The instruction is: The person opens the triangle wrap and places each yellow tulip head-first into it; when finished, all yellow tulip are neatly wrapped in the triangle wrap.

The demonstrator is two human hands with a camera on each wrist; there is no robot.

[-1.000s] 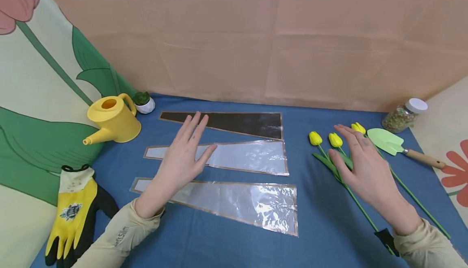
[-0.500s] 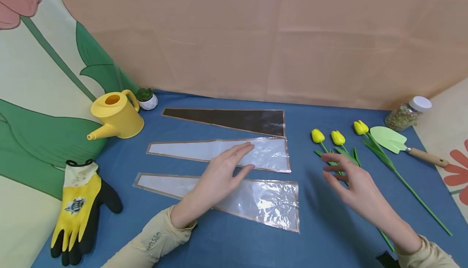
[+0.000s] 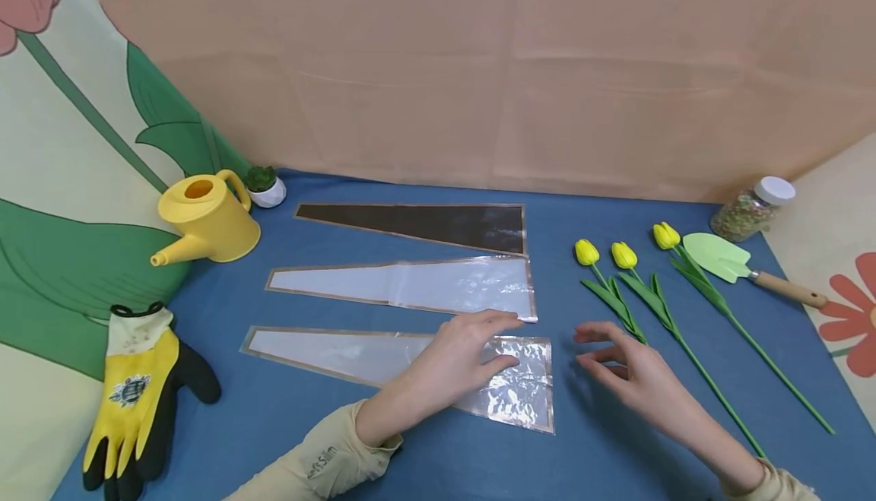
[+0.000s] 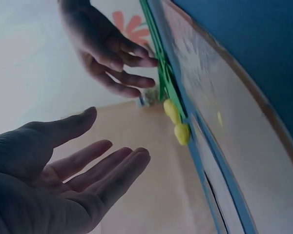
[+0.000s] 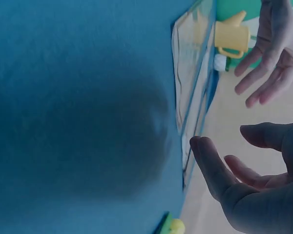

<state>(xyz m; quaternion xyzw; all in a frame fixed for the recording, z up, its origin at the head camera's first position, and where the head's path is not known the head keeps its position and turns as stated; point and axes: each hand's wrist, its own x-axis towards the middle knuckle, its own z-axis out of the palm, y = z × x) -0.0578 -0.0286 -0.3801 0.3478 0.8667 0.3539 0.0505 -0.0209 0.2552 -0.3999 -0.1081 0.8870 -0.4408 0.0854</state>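
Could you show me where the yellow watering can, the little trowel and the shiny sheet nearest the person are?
Yellow watering can (image 3: pixel 220 226): head view, on its body.
Trowel (image 3: pixel 734 263): head view, on its green blade.
Shiny sheet (image 3: pixel 366 355): head view, left of its middle.

Head view: forward-down over the tabletop (image 3: pixel 274 402). Wrist views: close, low, rotated sideways; both cover the left hand (image 3: pixel 452 364) and right hand (image 3: pixel 638 376).
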